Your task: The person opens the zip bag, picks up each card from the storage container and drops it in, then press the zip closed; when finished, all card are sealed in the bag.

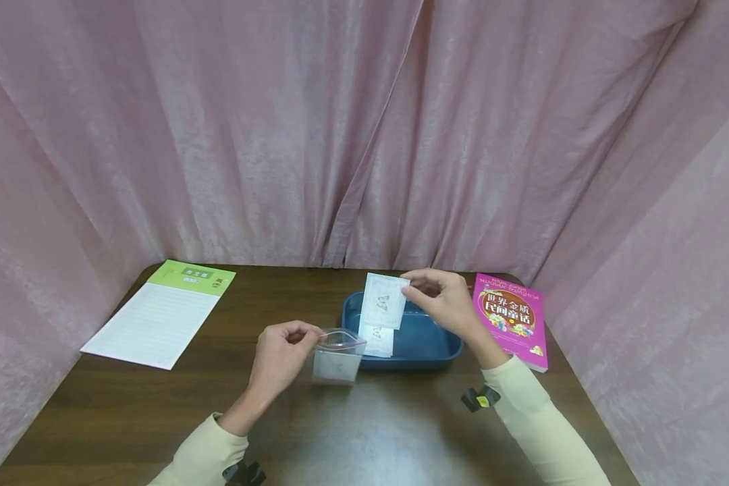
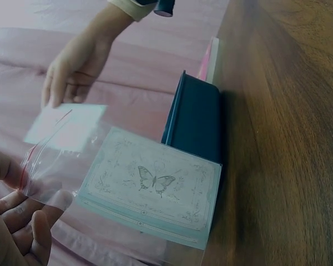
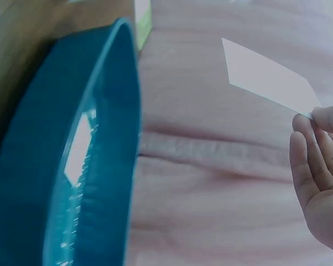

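Note:
My left hand [image 1: 283,352] pinches the top edge of a clear zip-lock bag [image 1: 340,341], whose mouth gapes a little along its red seal line. Inside the bag lies a card with a butterfly print [image 2: 154,180], seen large in the left wrist view. Between thumb and fingertips my right hand [image 1: 443,302] holds a white butterfly card [image 1: 384,302] by its right edge, up over the blue bin [image 1: 422,337]. Another card [image 1: 376,339] lies in the bin's left part, partly covered by the held one in the head view.
A pink storybook [image 1: 513,320] lies at the right, beside the bin and behind the right forearm. On the left is a writing pad [image 1: 164,314] with a green header. Pink curtains [image 1: 279,135] hang around the wooden table [image 1: 127,418].

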The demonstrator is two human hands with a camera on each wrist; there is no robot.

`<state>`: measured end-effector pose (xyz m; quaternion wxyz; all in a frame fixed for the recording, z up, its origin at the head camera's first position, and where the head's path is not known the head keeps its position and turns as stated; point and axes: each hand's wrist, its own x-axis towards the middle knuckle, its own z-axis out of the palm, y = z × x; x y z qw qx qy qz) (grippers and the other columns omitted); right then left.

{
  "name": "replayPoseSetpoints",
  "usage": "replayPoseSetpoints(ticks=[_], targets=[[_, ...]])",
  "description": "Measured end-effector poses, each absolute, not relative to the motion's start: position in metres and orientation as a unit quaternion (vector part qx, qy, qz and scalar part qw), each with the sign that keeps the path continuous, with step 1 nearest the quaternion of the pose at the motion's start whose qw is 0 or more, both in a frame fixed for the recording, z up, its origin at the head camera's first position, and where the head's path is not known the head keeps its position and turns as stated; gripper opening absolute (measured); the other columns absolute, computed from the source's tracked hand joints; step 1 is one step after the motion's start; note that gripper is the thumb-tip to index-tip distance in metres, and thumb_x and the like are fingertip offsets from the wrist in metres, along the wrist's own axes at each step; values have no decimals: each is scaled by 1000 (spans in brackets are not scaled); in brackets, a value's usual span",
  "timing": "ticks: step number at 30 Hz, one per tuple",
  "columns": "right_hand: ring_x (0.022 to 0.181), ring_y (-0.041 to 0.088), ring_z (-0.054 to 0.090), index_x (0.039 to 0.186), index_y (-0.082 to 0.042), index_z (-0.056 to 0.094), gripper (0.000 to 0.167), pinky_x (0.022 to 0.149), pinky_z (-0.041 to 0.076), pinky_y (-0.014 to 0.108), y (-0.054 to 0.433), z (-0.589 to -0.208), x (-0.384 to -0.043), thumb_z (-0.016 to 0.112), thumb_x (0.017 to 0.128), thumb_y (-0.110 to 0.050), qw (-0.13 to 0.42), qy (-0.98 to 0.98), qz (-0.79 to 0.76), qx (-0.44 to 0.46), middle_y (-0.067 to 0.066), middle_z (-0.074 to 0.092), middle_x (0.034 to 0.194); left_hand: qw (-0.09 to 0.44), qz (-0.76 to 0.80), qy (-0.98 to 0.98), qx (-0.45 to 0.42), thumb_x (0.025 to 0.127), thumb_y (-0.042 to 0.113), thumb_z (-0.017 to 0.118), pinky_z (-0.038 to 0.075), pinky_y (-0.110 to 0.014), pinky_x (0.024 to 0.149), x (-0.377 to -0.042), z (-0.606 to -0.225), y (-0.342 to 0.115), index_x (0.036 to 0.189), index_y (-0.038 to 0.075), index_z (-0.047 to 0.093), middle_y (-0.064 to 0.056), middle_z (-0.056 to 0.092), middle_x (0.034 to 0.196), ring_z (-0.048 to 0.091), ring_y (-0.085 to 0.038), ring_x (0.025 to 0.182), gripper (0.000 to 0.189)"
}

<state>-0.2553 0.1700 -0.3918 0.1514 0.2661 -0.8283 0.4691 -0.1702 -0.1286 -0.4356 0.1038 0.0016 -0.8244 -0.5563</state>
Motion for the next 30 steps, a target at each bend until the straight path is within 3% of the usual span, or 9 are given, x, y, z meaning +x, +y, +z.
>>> replayPoseSetpoints(ticks=[7,13,19,30], targets=[[75,11,68,109,-1,76,22,69,54,24,157,-372,-236,76,87,1,172,-811,484,280,12,77,91,99,-556,-825,1,91,13,70,38,-25,52,-170,-435,-127,85,12,81,-2,76,82,59,-15,68,12],[77,10,69,110,-6,77,23,72,56,25,147,-360,-222,78,87,-3,176,-790,499,310,4,77,91,104,-556,-825,1,91,13,70,35,-24,51,-172,-435,-127,84,13,80,-1,76,80,58,-15,66,13],[74,11,69,104,3,75,20,70,56,24,130,-338,-198,76,84,7,182,-781,505,318,13,76,86,110,-558,-822,-2,89,12,69,38,-24,52,-172,-434,-126,82,14,80,0,76,79,60,-13,65,14],[71,12,69,104,3,75,20,62,53,27,126,-355,-206,76,84,8,176,-773,515,327,13,76,85,109,-557,-823,1,89,12,69,37,-24,52,-171,-434,-126,82,13,80,0,75,78,58,-14,65,13]])
